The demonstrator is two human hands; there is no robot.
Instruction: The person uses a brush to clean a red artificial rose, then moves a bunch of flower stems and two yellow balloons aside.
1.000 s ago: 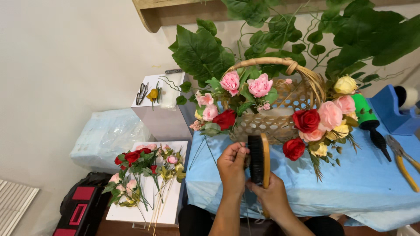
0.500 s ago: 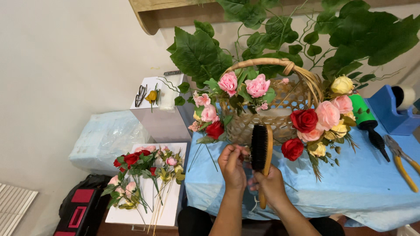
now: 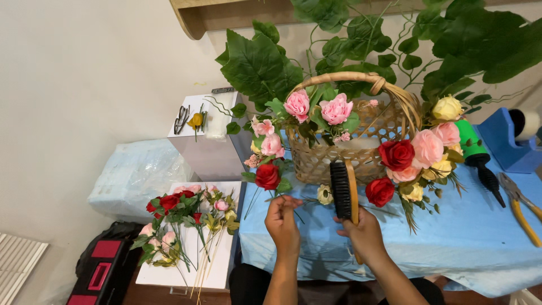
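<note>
My right hand [image 3: 366,235] grips the wooden handle of a brush [image 3: 343,190] with black bristles, held upright in front of a woven basket [image 3: 361,148]. My left hand [image 3: 282,222] is beside it with fingertips pinched on something thin, near a green stem under a red rose [image 3: 267,175]. The basket stands on a blue cloth [image 3: 468,237] and is dressed with pink, red and yellow artificial roses and green leaves. A small cream flower [image 3: 324,194] lies just left of the brush.
A green-and-black tool [image 3: 477,161], yellow-handled pliers [image 3: 522,208] and a blue tape dispenser [image 3: 511,138] sit at the right. A white box [image 3: 209,135] with scissors stands at left. Loose flower stems [image 3: 186,217] lie on a lower white surface; a red-and-black case [image 3: 99,274] is below.
The brush has been raised and turned upright, closer to the basket. My left hand has shifted left, away from the brush and towards the red rose's stem.
</note>
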